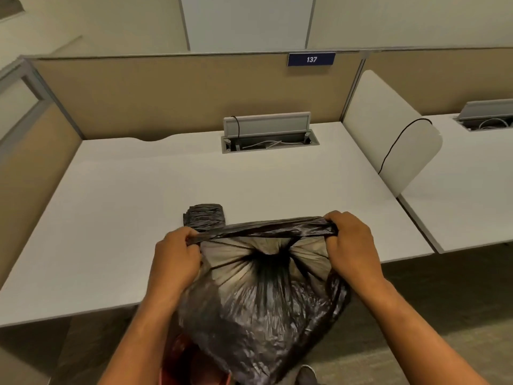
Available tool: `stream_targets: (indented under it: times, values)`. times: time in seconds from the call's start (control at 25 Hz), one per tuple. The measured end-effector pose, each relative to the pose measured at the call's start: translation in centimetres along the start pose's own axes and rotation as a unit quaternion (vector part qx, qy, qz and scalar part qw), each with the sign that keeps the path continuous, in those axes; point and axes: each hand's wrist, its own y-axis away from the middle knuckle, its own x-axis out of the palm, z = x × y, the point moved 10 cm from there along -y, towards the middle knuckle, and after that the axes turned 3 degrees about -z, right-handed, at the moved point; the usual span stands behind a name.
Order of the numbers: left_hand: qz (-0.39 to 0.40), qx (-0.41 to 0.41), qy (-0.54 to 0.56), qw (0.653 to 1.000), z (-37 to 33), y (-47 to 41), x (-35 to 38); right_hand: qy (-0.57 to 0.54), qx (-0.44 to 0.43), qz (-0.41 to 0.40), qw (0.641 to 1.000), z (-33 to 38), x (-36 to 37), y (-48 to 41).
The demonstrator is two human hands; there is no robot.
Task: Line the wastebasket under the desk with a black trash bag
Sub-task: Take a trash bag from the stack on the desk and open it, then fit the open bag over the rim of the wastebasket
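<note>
Left hand [175,252]: grip pinching the bag's rim at 9 o'clock of its mouth.
Right hand [351,240]: grip pinching the rim at 3 o'clock.
Black trash bag [261,309]: mouth stretched open between both hands, body hanging over the bench [125,218] front edge.
Bag roll [205,215]: on the bench, 11 o'clock of the bag.

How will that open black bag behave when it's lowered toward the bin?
The black bag is probably floppy: it sags between both hands. Likely very light, since its film looks thin and translucent. The mouth may collapse if one hand releases.
</note>
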Motion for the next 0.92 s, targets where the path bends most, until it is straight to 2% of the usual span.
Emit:
stream_targets:
  times: [0.08, 0.12, 0.16, 0.24, 0.28, 0.32, 0.36, 0.4, 0.44, 0.48, 0.52, 0.56, 0.6, 0.68, 0.76, 0.92]
  values:
    - [-0.096, 0.040, 0.102, 0.989, -3.0, 0.7, -2.9, -0.052, -0.029, -0.070, 0.996, 2.2, -3.4, 0.2]
    - [-0.161, 0.086, 0.150, 0.972, -4.9, 1.5, -4.9, -0.085, -0.059, -0.121, 0.987, 3.7, -5.7, 0.4]
    - [-0.230, 0.153, 0.197, 0.941, -7.1, 3.0, -7.2, -0.124, -0.100, -0.181, 0.970, 5.3, -8.5, 1.0]
    - [-0.352, 0.318, 0.247, 0.845, -10.6, 7.4, -11.1, -0.192, -0.213, -0.297, 0.911, 7.7, -13.4, 3.5]
    - [-0.390, 0.394, 0.237, 0.798, -11.6, 9.7, -11.9, -0.207, -0.272, -0.336, 0.878, 8.3, -15.0, 5.3]
    - [-0.395, 0.455, 0.213, 0.769, -12.1, 11.5, -11.8, -0.199, -0.322, -0.351, 0.857, 8.6, -15.5, 7.1]
    - [-0.359, 0.488, 0.183, 0.774, -12.3, 12.4, -10.5, -0.173, -0.360, -0.339, 0.852, 8.5, -15.0, 8.6]
    - [-0.281, 0.471, 0.130, 0.826, -11.9, 11.8, -8.0, -0.119, -0.375, -0.287, 0.873, 8.0, -13.1, 9.4]
    - [-0.164, 0.408, 0.050, 0.897, -10.6, 10.6, -4.2, -0.041, -0.355, -0.186, 0.915, 6.7, -9.8, 9.2]
    - [-0.039, 0.311, -0.056, 0.948, -7.7, 10.0, 0.1, 0.056, -0.293, -0.040, 0.954, 3.9, -5.4, 8.9]
    - [0.064, 0.226, -0.128, 0.964, -4.0, 10.4, 3.7, 0.138, -0.205, 0.114, 0.962, -0.2, -1.2, 9.9]
    - [0.120, 0.181, -0.129, 0.968, -1.3, 11.8, 5.7, 0.146, -0.125, 0.218, 0.957, -4.4, 1.4, 11.9]
    - [0.134, 0.161, -0.101, 0.973, 0.7, 13.2, 6.3, 0.092, -0.058, 0.251, 0.962, -7.3, 2.3, 13.5]
    - [0.117, 0.129, -0.074, 0.982, 3.3, 15.3, 5.8, -0.005, 0.031, 0.220, 0.975, -11.5, 1.7, 15.6]
    - [0.069, 0.065, -0.039, 0.995, 5.0, 17.2, 4.2, -0.066, 0.076, 0.190, 0.977, -13.7, 1.2, 17.0]
    - [-0.089, -0.007, 0.052, 0.995, 6.5, 20.4, 0.4, -0.232, 0.241, 0.165, 0.928, -16.1, 2.9, 20.0]
